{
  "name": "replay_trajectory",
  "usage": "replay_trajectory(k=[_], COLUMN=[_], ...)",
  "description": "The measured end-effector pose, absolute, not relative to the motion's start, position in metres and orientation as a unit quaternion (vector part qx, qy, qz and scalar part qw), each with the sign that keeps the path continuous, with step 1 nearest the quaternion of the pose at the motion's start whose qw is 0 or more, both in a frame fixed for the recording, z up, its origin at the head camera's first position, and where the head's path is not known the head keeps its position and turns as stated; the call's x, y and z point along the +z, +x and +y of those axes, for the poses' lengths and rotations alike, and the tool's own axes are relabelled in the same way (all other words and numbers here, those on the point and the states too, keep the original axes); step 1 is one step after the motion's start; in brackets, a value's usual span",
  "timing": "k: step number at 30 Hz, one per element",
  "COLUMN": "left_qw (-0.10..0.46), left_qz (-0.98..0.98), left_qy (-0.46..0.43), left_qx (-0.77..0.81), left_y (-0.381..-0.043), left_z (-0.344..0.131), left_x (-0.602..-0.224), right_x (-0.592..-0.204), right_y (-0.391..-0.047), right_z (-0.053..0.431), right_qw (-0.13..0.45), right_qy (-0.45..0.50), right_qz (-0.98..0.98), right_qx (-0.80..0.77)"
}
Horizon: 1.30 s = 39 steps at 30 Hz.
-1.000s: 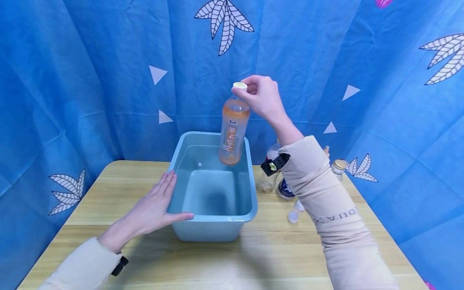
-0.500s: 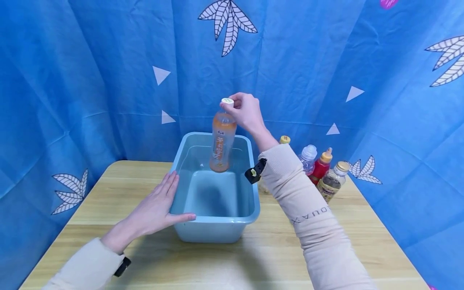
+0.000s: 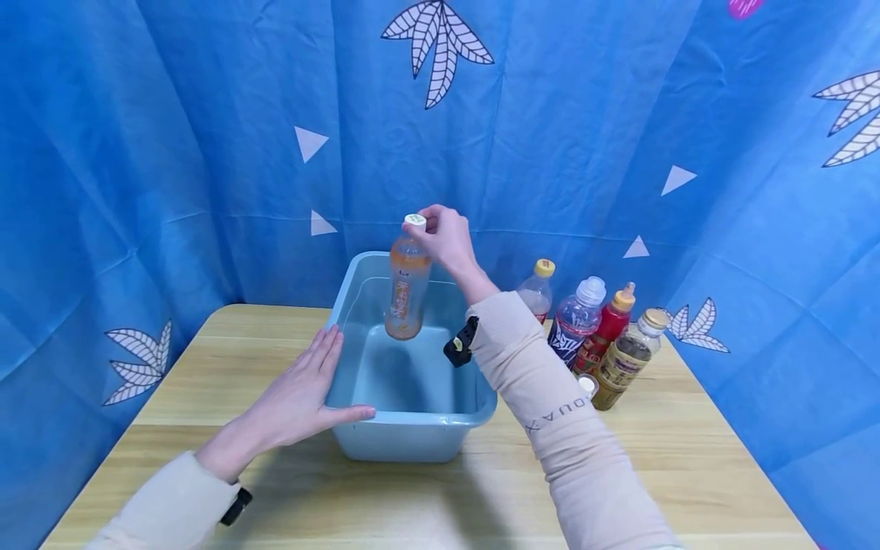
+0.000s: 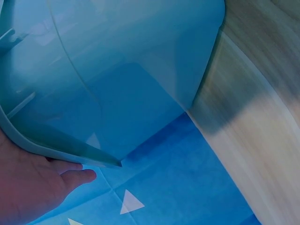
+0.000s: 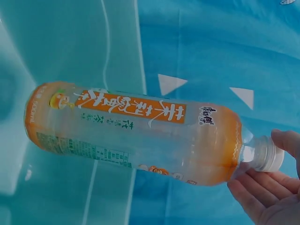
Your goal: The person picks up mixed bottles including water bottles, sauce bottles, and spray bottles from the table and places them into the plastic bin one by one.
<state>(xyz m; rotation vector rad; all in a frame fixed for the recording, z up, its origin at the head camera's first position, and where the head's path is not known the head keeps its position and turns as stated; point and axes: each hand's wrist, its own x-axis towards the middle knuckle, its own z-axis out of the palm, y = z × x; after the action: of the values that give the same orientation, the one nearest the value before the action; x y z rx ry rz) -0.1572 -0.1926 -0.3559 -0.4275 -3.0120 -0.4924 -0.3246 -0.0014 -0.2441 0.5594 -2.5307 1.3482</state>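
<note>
By its white cap, my right hand (image 3: 445, 241) pinches a clear drink bottle (image 3: 407, 294) with an orange label. The bottle hangs nearly upright, its lower part inside the blue plastic basin (image 3: 412, 419). In the right wrist view, the thumb and fingers close on the bottle's (image 5: 159, 133) neck and cap, and the body looks see-through. My left hand (image 3: 292, 401) rests on the basin's near left corner, fingers straight along the left rim and thumb along the front rim. The left wrist view shows that hand (image 4: 35, 187) against the basin's (image 4: 122, 103) rim.
Right of the basin, partly behind the right sleeve, stand a yellow-capped bottle (image 3: 536, 290), a dark-labelled bottle (image 3: 574, 325), a red squeeze bottle (image 3: 608, 328) and a jar-like bottle (image 3: 626, 363). A small white-capped container (image 3: 587, 384) sits before them on the wooden table (image 3: 687, 458). A blue curtain hangs behind.
My right hand has carried the bottle left and down, from above the basin's right rear into it. The forearm's shift uncovers the bottles at the right. The left hand stays on the rim.
</note>
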Motion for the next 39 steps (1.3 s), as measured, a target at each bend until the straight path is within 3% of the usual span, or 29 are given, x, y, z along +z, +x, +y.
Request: replay_trajectory(k=[39], left_qw=[0.034], left_qz=[-0.978], left_qy=[-0.130], left_qx=[-0.162], left_y=[-0.156], left_z=[-0.192], left_x=[-0.357], right_x=[-0.319], right_y=[-0.342], right_z=[-0.026], right_qw=[0.080], right_qy=[0.147], right_qz=[-0.859], right_qx=[0.484])
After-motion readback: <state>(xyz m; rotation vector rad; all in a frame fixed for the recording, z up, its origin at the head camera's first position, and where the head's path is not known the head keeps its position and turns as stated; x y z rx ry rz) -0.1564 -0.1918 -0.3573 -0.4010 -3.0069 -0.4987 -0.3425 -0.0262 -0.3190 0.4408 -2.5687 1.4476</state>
